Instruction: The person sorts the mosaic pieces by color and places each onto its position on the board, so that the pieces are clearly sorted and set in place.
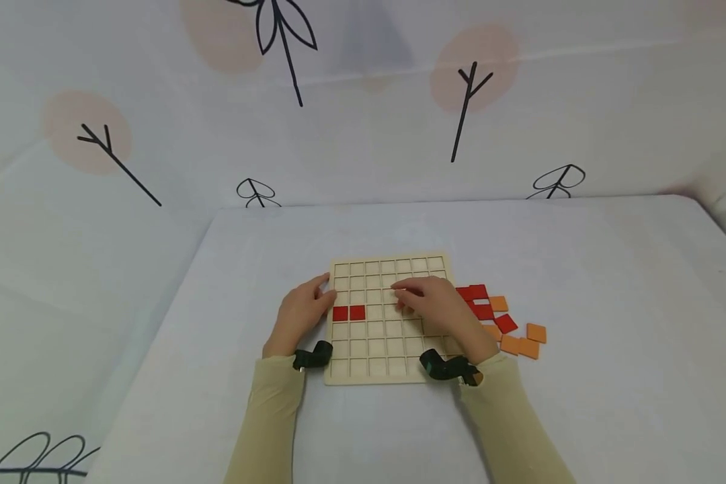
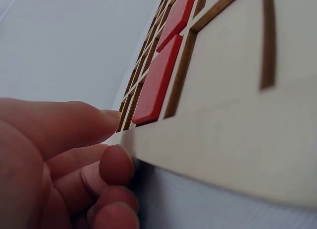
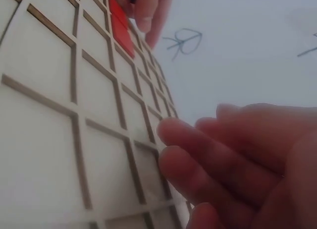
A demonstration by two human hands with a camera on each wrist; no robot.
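A pale wooden grid board (image 1: 376, 368) lies on the table. Two red square tiles (image 1: 357, 312) sit side by side in cells at its left end. My left hand (image 1: 299, 312) holds the board's left edge, its thumb on the rim near the red tiles and its other fingertips against the side, as the left wrist view shows. Over the right half of the board is my right hand (image 1: 438, 306), fingers loosely bent and pointing left. In the right wrist view its fingertips (image 3: 173, 130) hover close over the cells, with nothing visible between them.
Right of the board lie loose red tiles (image 1: 506, 323) and orange tiles (image 1: 529, 348), several of each, some partly hidden by the right hand. A white cloth (image 1: 611, 302) covers the table. Behind it hangs a patterned fabric (image 1: 363, 134). Both wrists wear dark straps (image 1: 448, 367).
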